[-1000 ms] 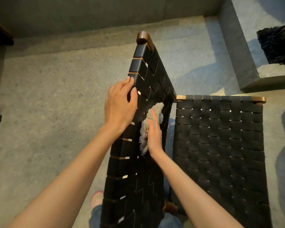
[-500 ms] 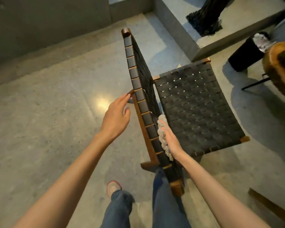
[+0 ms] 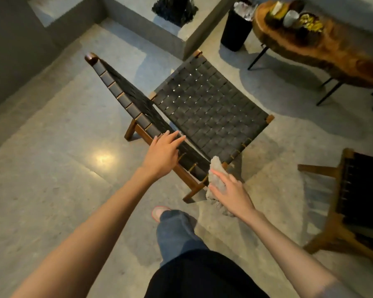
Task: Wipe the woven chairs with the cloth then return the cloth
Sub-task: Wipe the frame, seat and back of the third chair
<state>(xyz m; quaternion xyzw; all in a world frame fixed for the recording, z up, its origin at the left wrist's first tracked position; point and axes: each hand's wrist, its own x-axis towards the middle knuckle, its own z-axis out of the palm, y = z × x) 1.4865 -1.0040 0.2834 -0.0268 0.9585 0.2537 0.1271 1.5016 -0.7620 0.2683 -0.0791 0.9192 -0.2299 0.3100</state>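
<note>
— While the left hand is reaching over the chair, what are its fingers doing?
— They are lying straight and slightly spread, tips resting on the black woven backrest near its lower end. Nothing is being held.
— And the right hand?
— It is lying flat over the cloth, fingers extended, pressing the pale, fuzzy rag against the near corner of the chair, where the wooden frame is meeting the woven seat. Part of the rag is hanging below the palm.
— Is the thumb curling under the cloth?
— I cannot tell; the hand itself is hiding it.
— What else is showing?
— A second chair is standing well apart at the right edge. A wooden table is carrying bowls at the upper right, with a black bin just beside it. The person's jeans and one shoe are showing on the floor below.
</note>
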